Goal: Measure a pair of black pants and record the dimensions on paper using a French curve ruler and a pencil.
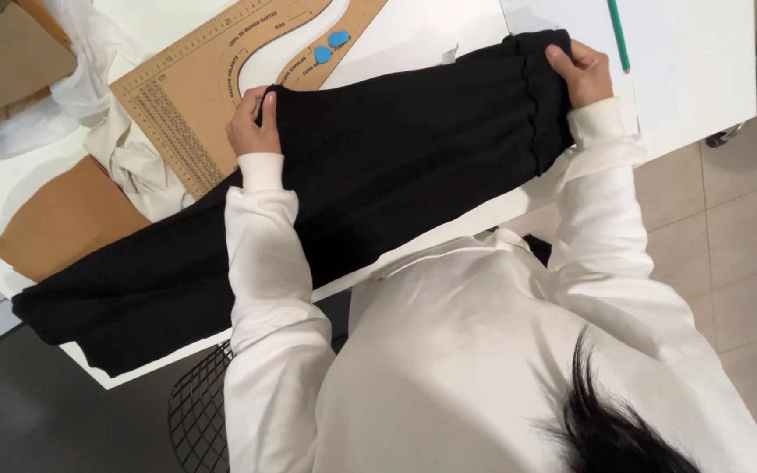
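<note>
A long piece of black fabric [378, 166] lies stretched across the white table [711, 79], running from the far right corner down to the near left edge, where its end hangs a little over the side; the left hand [254, 123] pinches the cloth's far edge about midway along, fingers curled over it and closed on the material; the right hand [582, 72] clamps the gathered, banded end of the same cloth, thumb on top and fingers tucked under, so the fabric spans taut between the two grips and trails on past the left hand toward the table's near corner. Both arms wear cream sleeves [260, 254].

Just beyond the left hand a tan pattern ruler [194, 88] with a curved cut-out lies flat, partly under the cloth's edge; two small blue pieces [330, 46], possibly tailor's chalk though too small to be sure, sit on it. A green pencil [619, 35] rests on pale paper near the right hand. Brown card [67, 219] and crumpled cream cloth [137, 162] lie to the left; a black wire seat [199, 412] shows below the table edge.
</note>
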